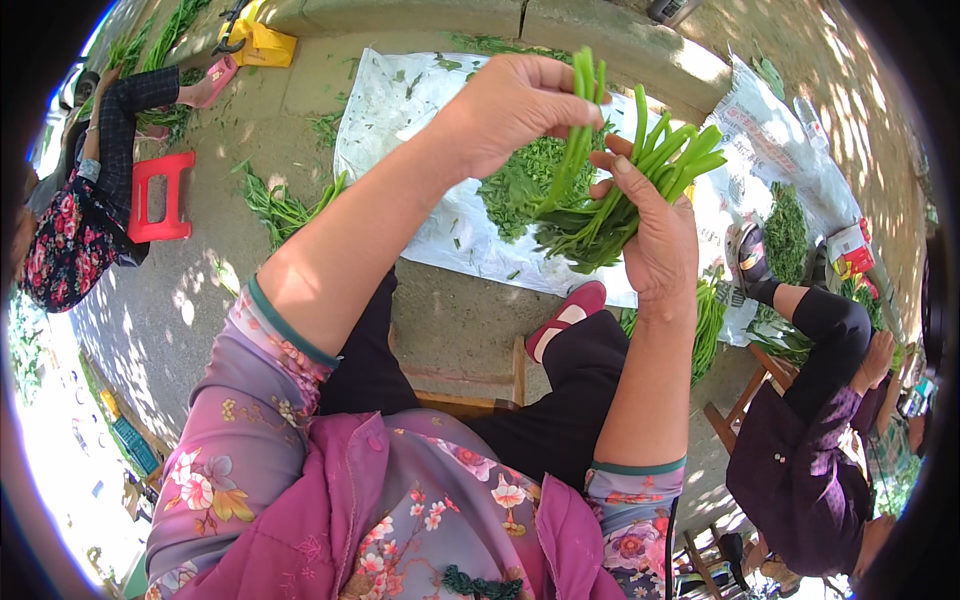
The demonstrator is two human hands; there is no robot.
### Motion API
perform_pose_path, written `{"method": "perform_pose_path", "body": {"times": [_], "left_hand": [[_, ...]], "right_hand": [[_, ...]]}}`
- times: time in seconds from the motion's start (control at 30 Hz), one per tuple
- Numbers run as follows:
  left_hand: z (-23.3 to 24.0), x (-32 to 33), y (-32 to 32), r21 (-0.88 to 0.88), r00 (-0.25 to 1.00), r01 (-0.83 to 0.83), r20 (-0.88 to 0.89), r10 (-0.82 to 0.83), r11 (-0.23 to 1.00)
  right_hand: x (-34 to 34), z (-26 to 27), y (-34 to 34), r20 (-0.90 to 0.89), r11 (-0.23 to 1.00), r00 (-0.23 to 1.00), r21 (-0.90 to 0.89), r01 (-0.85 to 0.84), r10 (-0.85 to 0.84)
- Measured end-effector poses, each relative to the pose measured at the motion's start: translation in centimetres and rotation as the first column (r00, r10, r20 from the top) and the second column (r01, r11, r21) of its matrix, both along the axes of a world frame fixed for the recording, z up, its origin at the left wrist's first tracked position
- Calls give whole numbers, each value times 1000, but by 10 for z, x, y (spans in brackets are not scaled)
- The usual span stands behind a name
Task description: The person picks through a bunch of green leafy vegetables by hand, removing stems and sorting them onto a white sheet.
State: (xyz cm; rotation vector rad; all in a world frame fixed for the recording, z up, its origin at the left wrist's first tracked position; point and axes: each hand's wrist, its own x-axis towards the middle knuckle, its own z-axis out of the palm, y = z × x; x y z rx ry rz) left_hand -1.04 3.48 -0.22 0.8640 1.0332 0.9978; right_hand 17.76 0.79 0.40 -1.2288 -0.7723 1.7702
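Note:
My left hand (517, 109) pinches a few green leafy stems (577, 150) between thumb and fingers, holding them upright. Close beside it on the right, my right hand (660, 225) grips a thicker bunch of green stems (675, 161), cut ends up to the right and leaves hanging down to the left. Under both hands a white plastic sheet (442, 217) is spread on the ground, with a heap of loose green leaves (517, 180) on it. More long-stemmed greens lie left of the sheet (281, 206) and beside my right forearm (707, 330).
A person in dark purple (802, 465) sits at the right near a woven plastic sack (780, 142) and a pile of greens (785, 232). Another person (75, 232) sits at the left by a red plastic stool (161, 196). A yellow bag (266, 45) lies near the concrete kerb (600, 45).

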Motion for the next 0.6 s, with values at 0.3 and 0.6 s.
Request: {"method": "perform_pose_path", "body": {"times": [0.3,0.6], "left_hand": [[6,16,-7,-29,996,26,-81,-28,999],[11,18,-10,2,981,108,-165,-106,994]], "right_hand": [[-2,-2,-5,-41,998,998,-26,-57,56],[-14,-3,-11,16,988,989,-35,-148,149]]}}
